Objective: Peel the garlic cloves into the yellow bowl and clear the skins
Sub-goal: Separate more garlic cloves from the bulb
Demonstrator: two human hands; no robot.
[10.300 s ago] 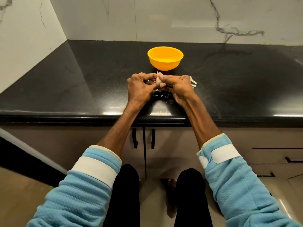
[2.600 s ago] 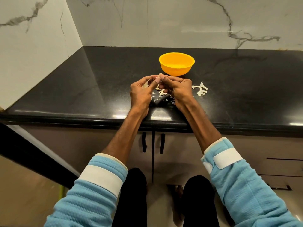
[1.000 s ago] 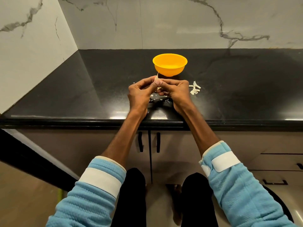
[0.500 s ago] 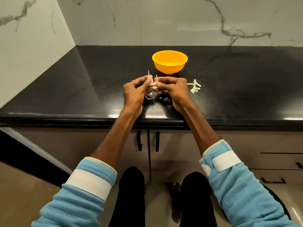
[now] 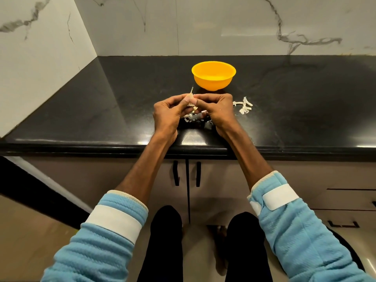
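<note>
Both hands are up over the black countertop (image 5: 97, 102), just inside its front edge, knuckles toward the camera. The left hand (image 5: 167, 113) and right hand (image 5: 220, 110) meet at the fingertips, fingers of both curled in and pinching one garlic clove (image 5: 190, 97) between them. The clove sits at the top of the pinch, with a thin sliver of skin or stem sticking up from it toward 12 o'clock. It is held above the counter, not resting on it. The yellow bowl (image 5: 212, 84) stands upright on the counter at 12 to 1 o'clock from the clove, near the hands but not touching them; I can't tell from this angle what is in it. Loose skins (image 5: 192, 117) lie on the counter at 6 o'clock from the clove, in the gap between the two hands and partly hidden by them. A second small skin pile (image 5: 244, 106) is at 3 o'clock from the right hand, just beside it and apart from the bowl. A marble-pattern wall (image 5: 203, 25) runs along the back at 12 o'clock and down the left side. Cabinet doors with two dark vertical handles (image 5: 176, 173) sit under the counter edge at 6 o'clock. Both forearms are bare, with light blue sleeves (image 5: 295, 231) carrying white bands pushed up toward the elbows.
</note>
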